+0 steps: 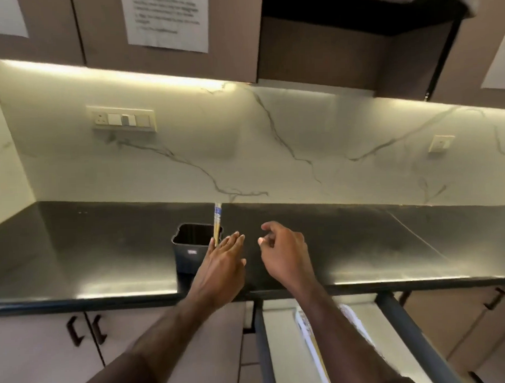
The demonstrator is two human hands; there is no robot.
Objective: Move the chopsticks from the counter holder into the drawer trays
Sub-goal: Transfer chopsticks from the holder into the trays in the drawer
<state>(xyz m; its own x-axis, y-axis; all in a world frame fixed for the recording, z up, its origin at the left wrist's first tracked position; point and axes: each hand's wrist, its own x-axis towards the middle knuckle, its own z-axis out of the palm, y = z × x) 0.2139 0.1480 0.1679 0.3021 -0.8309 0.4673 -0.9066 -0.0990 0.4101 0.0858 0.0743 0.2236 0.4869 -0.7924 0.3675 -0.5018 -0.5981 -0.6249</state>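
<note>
One wrapped pair of chopsticks (218, 222) shows in the head view, standing upright at the right edge of the black holder (193, 247) on the dark worktop (76, 254). The left hand (219, 267) reaches in with fingers extended and close together, fingertips right at the lower part of the sticks; whether it already pinches them I cannot tell, since the contact is hidden behind the fingers. The right hand (285, 253) hovers just right of it, fingers loosely curled, holding nothing. Near and to the right, below the worktop edge, the drawer (279, 333) stands open, with pale trays and what looks like wrapped chopsticks (311, 341) already lying in one, partly hidden by the right forearm.

To do this step well, the left hand should close thumb against fingers low on the pair, lift straight up so the holder does not tip, and the free right hand could steady the holder. Then lay the pair lengthwise beside the others.
</note>
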